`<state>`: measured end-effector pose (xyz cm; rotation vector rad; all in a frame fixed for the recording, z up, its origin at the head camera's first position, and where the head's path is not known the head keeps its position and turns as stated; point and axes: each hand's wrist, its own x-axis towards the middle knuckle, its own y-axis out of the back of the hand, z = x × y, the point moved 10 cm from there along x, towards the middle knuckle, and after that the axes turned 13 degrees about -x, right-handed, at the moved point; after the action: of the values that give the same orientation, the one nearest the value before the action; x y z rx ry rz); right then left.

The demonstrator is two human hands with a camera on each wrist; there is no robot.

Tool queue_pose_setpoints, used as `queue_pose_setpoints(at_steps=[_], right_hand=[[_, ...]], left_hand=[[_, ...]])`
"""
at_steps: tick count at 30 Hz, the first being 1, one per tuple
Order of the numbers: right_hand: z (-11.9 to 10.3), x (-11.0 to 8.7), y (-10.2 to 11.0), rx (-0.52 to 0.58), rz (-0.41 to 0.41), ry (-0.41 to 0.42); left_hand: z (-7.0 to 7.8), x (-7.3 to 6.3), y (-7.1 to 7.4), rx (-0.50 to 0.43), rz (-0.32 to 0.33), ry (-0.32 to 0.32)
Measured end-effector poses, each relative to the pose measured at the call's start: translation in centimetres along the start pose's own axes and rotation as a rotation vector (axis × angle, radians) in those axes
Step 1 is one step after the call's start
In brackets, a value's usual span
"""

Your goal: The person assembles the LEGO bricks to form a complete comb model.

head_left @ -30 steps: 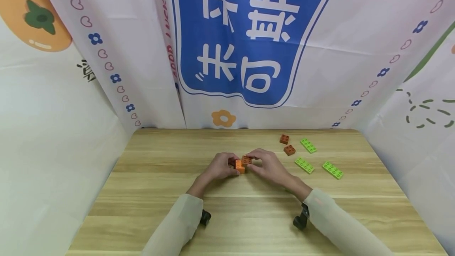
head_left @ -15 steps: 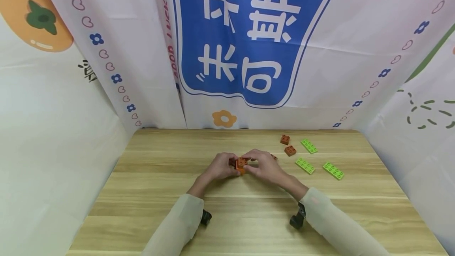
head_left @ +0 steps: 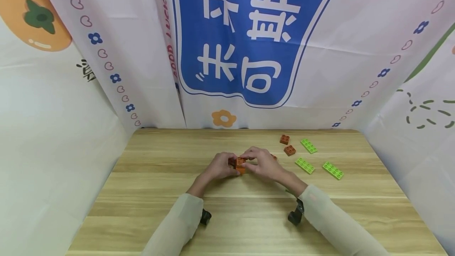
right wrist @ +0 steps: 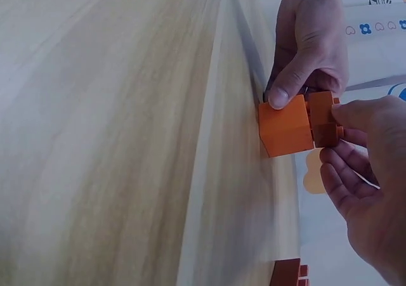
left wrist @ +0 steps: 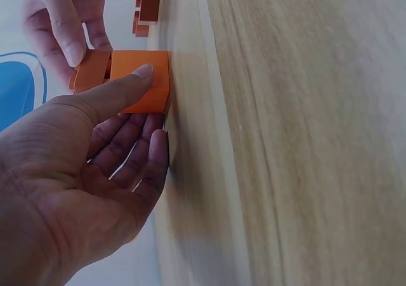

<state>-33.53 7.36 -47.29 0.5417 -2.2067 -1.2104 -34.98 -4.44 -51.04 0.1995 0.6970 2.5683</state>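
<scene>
An orange toy building block (head_left: pixel 240 171) stands on the table at the centre, held by my left hand (head_left: pixel 221 165) from the left. In the left wrist view my thumb presses flat on the side of this orange block (left wrist: pixel 136 83). A reddish-brown studded brick (head_left: pixel 241 161) sits over its top, pinched in the fingertips of my right hand (head_left: pixel 264 164). The right wrist view gives a thin gap between the brown brick (right wrist: pixel 322 118) and the orange block (right wrist: pixel 285 126), the brown one slightly tilted.
Two brown bricks (head_left: pixel 284 139) (head_left: pixel 289 150) lie back right, and another brown brick (head_left: pixel 273 157) is partly hidden behind my right hand. Green studded plates (head_left: pixel 305 165) (head_left: pixel 308 145) (head_left: pixel 333 170) lie farther right. A printed cloth (head_left: pixel 153 102) hangs behind the wooden table (head_left: pixel 149 192).
My right hand has carried the brown brick leftward, from beside the orange block to over its top. The left hand has stayed in place on the orange block.
</scene>
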Motion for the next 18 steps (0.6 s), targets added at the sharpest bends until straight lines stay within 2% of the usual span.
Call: queue_pose_setpoints(at_steps=[8, 18], right_hand=[[0.2, 0.4, 0.2, 0.015, -0.008, 0.004], [-0.9, 1.2, 0.5, -0.016, -0.036, 0.028]], left_hand=[[0.0, 0.2, -0.3, -0.013, 0.000, -0.006], [-0.1, 0.3, 0.0, -0.002, -0.005, -0.003]])
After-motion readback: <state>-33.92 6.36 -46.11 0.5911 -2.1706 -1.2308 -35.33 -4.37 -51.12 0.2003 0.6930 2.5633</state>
